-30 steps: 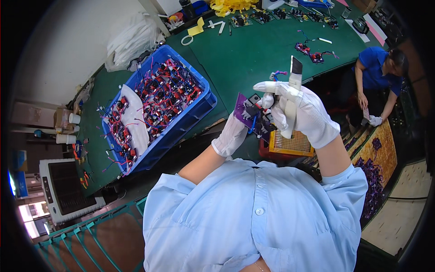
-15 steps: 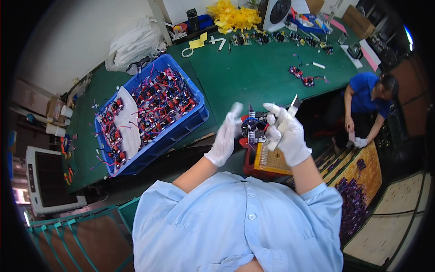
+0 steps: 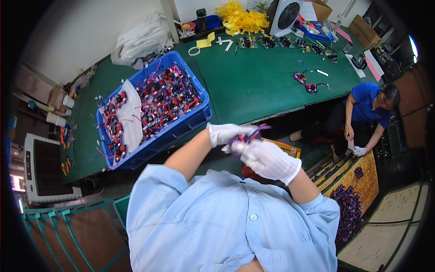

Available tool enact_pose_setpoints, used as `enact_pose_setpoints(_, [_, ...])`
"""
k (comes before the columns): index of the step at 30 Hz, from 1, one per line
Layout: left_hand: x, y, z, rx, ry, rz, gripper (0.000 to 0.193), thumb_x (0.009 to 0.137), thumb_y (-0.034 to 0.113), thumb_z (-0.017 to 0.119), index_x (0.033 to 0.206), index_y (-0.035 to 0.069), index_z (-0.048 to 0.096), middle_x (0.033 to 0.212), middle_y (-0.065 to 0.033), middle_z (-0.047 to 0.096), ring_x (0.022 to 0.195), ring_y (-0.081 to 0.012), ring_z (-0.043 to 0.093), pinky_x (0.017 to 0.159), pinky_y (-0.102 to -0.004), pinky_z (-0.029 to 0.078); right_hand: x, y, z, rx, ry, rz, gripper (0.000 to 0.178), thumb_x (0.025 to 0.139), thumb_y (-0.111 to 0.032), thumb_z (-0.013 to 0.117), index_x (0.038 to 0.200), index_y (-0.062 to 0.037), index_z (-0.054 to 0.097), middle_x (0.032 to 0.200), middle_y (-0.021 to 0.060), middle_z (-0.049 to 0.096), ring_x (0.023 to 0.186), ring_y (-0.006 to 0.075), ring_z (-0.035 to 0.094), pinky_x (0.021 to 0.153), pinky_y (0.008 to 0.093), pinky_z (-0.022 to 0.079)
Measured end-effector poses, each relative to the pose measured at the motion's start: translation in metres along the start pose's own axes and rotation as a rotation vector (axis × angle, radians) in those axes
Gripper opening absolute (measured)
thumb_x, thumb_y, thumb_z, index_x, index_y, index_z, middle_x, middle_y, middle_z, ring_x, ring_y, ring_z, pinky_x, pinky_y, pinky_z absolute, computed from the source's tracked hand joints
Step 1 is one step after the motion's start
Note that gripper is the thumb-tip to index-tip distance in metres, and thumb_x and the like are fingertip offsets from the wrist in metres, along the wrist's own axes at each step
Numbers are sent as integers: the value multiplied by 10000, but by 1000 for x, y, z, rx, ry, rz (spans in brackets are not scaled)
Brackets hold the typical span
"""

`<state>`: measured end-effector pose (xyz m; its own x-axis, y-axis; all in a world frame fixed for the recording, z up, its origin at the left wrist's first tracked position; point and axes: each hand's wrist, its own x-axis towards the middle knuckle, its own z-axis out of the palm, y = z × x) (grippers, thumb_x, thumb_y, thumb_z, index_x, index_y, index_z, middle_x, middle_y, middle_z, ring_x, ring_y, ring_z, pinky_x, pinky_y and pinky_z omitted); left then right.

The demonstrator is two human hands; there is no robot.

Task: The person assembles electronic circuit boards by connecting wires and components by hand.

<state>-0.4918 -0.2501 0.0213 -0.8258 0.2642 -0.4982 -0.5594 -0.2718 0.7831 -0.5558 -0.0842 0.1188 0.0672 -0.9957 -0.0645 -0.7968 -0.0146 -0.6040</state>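
As the left hand points rightward, the right hand slants leftward

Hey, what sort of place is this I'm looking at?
Most likely an electronics assembly workshop: wired circuit boards fill a blue bin, more boards line the back of the green worktable, and a co-worker sits nearby.
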Motion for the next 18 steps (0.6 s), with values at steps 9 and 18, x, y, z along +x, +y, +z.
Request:
enact_pose_setpoints(9, [-5, -22, 21, -204, 177, 616, 565, 878, 370, 406, 1291, 7, 277, 1218, -137, 441, 1100, -209, 466, 955, -346, 343, -7, 45, 27, 1754, 689, 48, 396, 896, -222, 407, 1227, -5, 417, 917, 73, 541, 653, 154, 535, 566, 262, 436])
enact_pose_setpoints(18, [-6, -2, 30, 277, 814, 1098, 711, 876, 517, 308, 1301, -49, 238, 1179, -155, 463, 1115, -208, 429, 968, -304, 299, 2, 20, 37, 943, 645, 58, 405, 883, -138, 412, 1275, -54, 355, 825, 86, 594, 655, 192, 591, 581, 278, 471])
